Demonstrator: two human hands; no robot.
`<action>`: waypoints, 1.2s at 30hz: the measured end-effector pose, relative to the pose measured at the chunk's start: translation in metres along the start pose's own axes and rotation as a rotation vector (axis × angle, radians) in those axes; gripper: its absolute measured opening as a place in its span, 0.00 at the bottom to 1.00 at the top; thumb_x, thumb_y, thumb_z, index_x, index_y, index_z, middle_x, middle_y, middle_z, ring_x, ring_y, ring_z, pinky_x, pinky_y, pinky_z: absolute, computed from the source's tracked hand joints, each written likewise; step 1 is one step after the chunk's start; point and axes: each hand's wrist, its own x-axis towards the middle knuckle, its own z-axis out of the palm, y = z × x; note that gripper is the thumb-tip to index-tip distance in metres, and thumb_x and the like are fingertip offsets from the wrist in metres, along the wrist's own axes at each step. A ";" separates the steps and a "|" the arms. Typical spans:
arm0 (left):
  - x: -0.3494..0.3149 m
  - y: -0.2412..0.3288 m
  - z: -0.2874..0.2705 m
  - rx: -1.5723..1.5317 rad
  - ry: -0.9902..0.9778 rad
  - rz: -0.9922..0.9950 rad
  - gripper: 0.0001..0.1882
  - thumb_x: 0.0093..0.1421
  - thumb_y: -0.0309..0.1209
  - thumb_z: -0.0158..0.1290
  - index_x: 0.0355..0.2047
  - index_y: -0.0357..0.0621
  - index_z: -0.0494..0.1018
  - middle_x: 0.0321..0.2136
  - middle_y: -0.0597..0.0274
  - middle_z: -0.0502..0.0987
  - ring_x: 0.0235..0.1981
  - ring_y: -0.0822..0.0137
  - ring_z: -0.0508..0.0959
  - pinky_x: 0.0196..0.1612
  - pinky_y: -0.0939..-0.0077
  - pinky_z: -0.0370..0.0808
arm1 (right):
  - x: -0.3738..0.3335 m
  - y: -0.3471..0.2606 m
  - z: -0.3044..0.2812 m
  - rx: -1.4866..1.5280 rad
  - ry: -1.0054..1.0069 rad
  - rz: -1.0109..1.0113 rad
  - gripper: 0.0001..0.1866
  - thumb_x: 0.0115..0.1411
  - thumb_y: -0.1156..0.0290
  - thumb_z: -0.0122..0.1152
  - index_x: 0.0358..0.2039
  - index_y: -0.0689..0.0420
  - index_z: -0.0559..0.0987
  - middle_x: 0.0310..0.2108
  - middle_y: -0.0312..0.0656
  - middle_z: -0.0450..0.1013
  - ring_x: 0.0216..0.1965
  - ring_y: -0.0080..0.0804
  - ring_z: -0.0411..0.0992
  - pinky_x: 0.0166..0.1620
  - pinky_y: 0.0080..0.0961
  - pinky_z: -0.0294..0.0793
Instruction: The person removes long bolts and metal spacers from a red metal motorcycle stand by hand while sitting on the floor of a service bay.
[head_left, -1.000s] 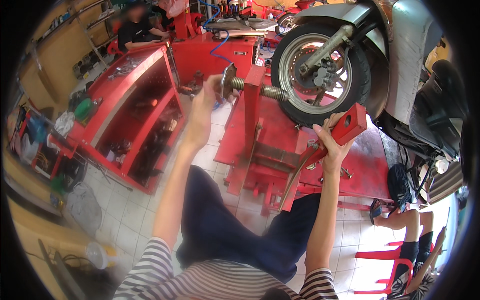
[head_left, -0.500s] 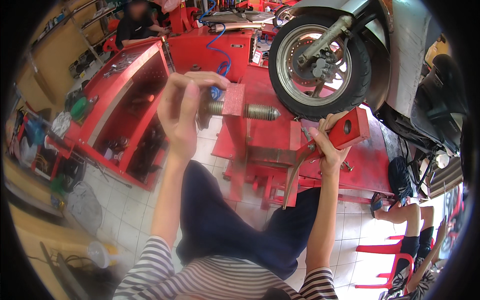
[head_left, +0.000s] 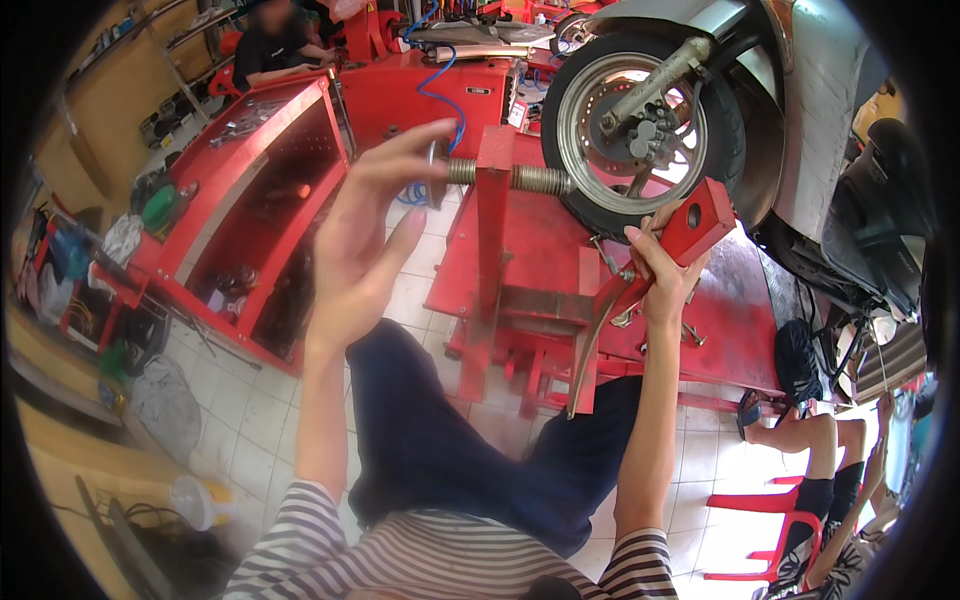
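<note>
My left hand (head_left: 355,255), smeared by motion, has its fingers stretched and its thumb apart. It is beside the round metal knob (head_left: 436,175) at the left end of a thick threaded screw (head_left: 537,179). That screw passes sideways through the top of a red upright arm (head_left: 493,210). My right hand (head_left: 668,275) is wrapped round a second red clamp arm (head_left: 698,225), whose squared end has a round hole. A curved metal lever (head_left: 585,365) hangs below it. Behind both arms stands a scooter's front wheel (head_left: 645,135); the screw's right tip overlaps the tyre in view.
A red lift platform (head_left: 735,335) lies under the wheel, with small metal parts on it. To the left is a red tool cart (head_left: 215,215); a blue hose (head_left: 432,92) hangs behind. A person (head_left: 275,50) leans at the back left. Another person's legs (head_left: 805,440) are at right.
The red upright arm and its screw have moved farther away and slightly right. My left hand's fingers have straightened from a curl. The right clamp arm has shifted slightly away, still in my right hand.
</note>
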 end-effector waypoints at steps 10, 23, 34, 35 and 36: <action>0.013 -0.001 0.011 0.212 0.044 0.121 0.11 0.68 0.29 0.47 0.45 0.34 0.72 0.45 0.56 0.76 0.45 0.63 0.75 0.53 0.70 0.67 | 0.003 0.002 0.000 0.020 -0.029 -0.046 0.13 0.49 0.84 0.64 0.30 0.58 0.69 0.18 0.30 0.63 0.14 0.14 0.56 0.18 0.14 0.52; 0.001 -0.003 0.002 0.029 0.073 0.137 0.14 0.68 0.30 0.38 0.41 0.34 0.71 0.46 0.48 0.77 0.54 0.55 0.72 0.59 0.63 0.64 | 0.003 0.005 -0.004 0.026 -0.057 -0.063 0.13 0.49 0.84 0.64 0.31 0.58 0.69 0.20 0.32 0.64 0.15 0.14 0.58 0.19 0.14 0.53; 0.007 -0.002 0.008 0.187 0.005 0.126 0.16 0.63 0.25 0.45 0.51 0.33 0.71 0.53 0.47 0.74 0.60 0.54 0.69 0.63 0.60 0.62 | 0.006 0.007 -0.005 0.043 -0.034 -0.045 0.14 0.48 0.85 0.64 0.31 0.58 0.69 0.20 0.32 0.64 0.15 0.14 0.57 0.18 0.15 0.52; 0.008 -0.006 0.002 0.186 -0.012 0.224 0.14 0.63 0.24 0.45 0.47 0.31 0.70 0.47 0.47 0.76 0.55 0.53 0.73 0.59 0.58 0.66 | 0.007 0.008 -0.006 0.046 -0.037 -0.047 0.14 0.48 0.85 0.64 0.31 0.58 0.69 0.20 0.32 0.65 0.15 0.14 0.57 0.18 0.15 0.53; 0.001 -0.009 -0.003 0.032 -0.009 0.204 0.13 0.64 0.25 0.44 0.46 0.32 0.70 0.45 0.47 0.76 0.52 0.56 0.73 0.57 0.61 0.66 | 0.006 0.008 -0.003 0.053 -0.038 -0.044 0.14 0.48 0.84 0.64 0.31 0.58 0.69 0.20 0.32 0.64 0.15 0.14 0.58 0.18 0.15 0.53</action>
